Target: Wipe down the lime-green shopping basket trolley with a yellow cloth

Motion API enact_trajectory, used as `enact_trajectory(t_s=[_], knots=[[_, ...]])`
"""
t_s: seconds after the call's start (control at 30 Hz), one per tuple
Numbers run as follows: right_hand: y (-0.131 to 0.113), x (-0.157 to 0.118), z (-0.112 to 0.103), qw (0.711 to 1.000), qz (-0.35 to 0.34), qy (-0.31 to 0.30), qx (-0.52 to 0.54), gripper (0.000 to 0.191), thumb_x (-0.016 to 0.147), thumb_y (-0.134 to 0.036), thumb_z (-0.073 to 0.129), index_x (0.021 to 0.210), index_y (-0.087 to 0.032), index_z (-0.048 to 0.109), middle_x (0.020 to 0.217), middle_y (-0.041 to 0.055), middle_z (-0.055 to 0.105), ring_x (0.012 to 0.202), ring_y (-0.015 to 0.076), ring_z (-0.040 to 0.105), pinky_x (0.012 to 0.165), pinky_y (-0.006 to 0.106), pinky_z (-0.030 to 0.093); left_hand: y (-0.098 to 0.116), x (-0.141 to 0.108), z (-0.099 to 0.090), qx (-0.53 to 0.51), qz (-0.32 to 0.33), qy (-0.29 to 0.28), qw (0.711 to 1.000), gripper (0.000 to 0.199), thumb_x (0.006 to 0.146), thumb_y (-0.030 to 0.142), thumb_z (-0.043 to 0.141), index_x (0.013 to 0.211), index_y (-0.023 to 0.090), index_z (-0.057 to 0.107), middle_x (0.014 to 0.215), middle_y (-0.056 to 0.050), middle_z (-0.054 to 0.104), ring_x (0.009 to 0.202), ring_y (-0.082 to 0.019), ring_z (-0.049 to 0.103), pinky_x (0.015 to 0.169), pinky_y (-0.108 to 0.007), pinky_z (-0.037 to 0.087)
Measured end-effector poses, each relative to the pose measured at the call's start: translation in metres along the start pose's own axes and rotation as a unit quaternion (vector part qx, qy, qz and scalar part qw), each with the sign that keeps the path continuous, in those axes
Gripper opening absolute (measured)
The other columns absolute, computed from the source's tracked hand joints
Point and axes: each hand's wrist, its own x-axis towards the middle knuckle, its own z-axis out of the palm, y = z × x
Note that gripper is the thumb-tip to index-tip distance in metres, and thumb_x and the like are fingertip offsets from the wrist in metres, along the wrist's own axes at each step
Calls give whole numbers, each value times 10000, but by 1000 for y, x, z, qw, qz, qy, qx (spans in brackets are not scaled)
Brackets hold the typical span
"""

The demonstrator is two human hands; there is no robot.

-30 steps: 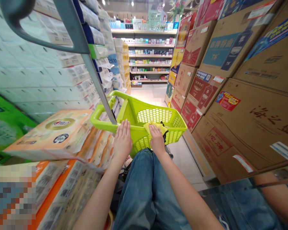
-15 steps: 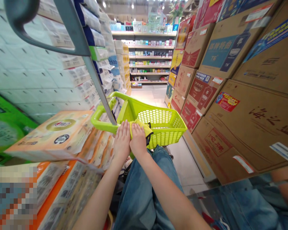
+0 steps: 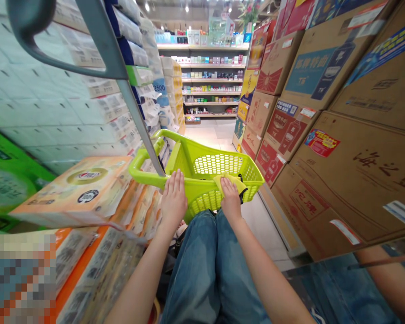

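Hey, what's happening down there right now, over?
Left hand flat on lime-green plastic basket rim; right hand pressing yellow cloth on basket; cream-and-orange tissue packs stacked beside left hand.

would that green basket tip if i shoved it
The lime-green plastic basket probably feels light for its size, since its walls are perforated mesh. Its moulded rim looks stiff, so it should hold its shape under the left hand. It may tip if pressed hard on one side, though what supports it is mostly hidden.
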Motion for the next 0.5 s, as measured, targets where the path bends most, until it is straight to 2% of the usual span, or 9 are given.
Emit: enact_trajectory(t_s=[0.07,0.13,0.23,0.3,0.4,0.5], knots=[[-14,4,4,1000,29,5,6,799,663,56,371,1452,-49,438,1499,156,468,1441,235,356,1230,472,214,0,0,1,3,0,3,1000,764,784,79,446,1520,24,248,1596,-169,298,1502,-276,216,1224,-441,218],[-42,10,12,999,36,-6,25,781,667,49,385,1443,-16,437,1493,183,467,1437,259,357,1230,490,202,-1,0,3,6,1,7,1000,756,788,80,446,1517,22,256,1593,-171,302,1501,-278,219,1225,-440,217],[-90,18,26,996,-28,-41,73,778,679,33,403,1455,-23,423,1502,174,457,1436,264,355,1233,476,202,-2,0,6,12,0,13,1000,689,833,87,410,1507,23,282,1580,-171,331,1497,-275,231,1224,-442,222],[-113,20,32,993,-62,-45,92,764,707,21,404,1469,-26,401,1519,177,434,1448,265,333,1235,484,196,-3,0,7,16,-3,16,1000,631,874,98,370,1497,24,306,1567,-173,358,1491,-271,249,1218,-443,240],[-116,17,34,991,-83,-45,97,779,714,31,382,1490,-36,368,1537,175,407,1464,252,306,1235,491,202,-4,0,6,14,-2,15,1000,634,869,103,382,1495,30,314,1561,-177,367,1487,-268,261,1215,-446,247],[-88,11,28,991,-95,-48,81,839,677,60,356,1507,-56,343,1555,149,387,1476,223,288,1238,465,218,-2,-1,4,8,2,10,1000,722,801,94,450,1503,25,294,1567,-176,356,1490,-277,249,1224,-446,224]])
